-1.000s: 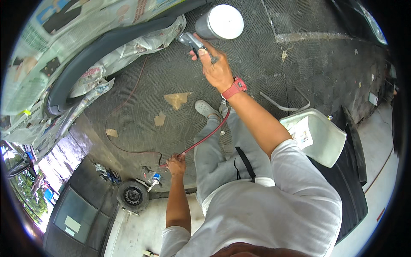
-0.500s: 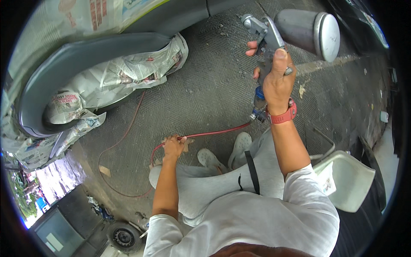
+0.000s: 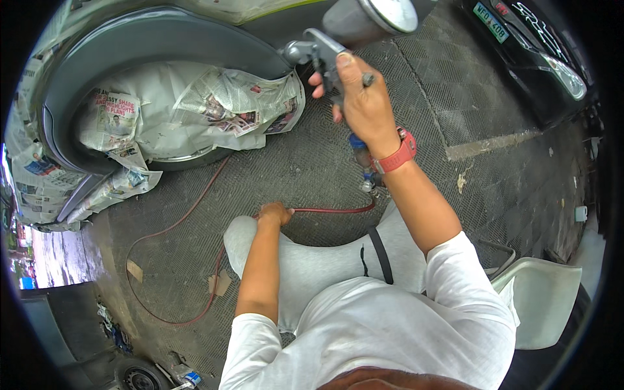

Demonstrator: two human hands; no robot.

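My right hand (image 3: 364,107) grips a silver spray gun (image 3: 324,51) with a large metal cup (image 3: 357,19) on it; a blue-banded fitting (image 3: 359,149) hangs below the grip. The gun's front end is beside the dark grey wheel-arch trim (image 3: 162,32) of a vehicle, at the upper left. Newspaper sheets (image 3: 214,110) cover the wheel inside the arch and the body around it. My left hand (image 3: 273,214) is closed on the red air hose (image 3: 331,210), which runs across to the gun's lower fitting and loops over the floor.
The front of a black car (image 3: 520,65) is at the upper right. A pale plastic chair (image 3: 539,302) stands behind my right arm. A loose wheel (image 3: 142,378) lies at the lower left, near the edge of the textured dark floor (image 3: 468,195). Scraps of cardboard (image 3: 218,283) lie by the hose.
My body has lowered, knees bent, facing the papered wheel arch. My right hand swung right, then back left and up with the gun toward the trim. My left hand rose slightly, still on the hose.
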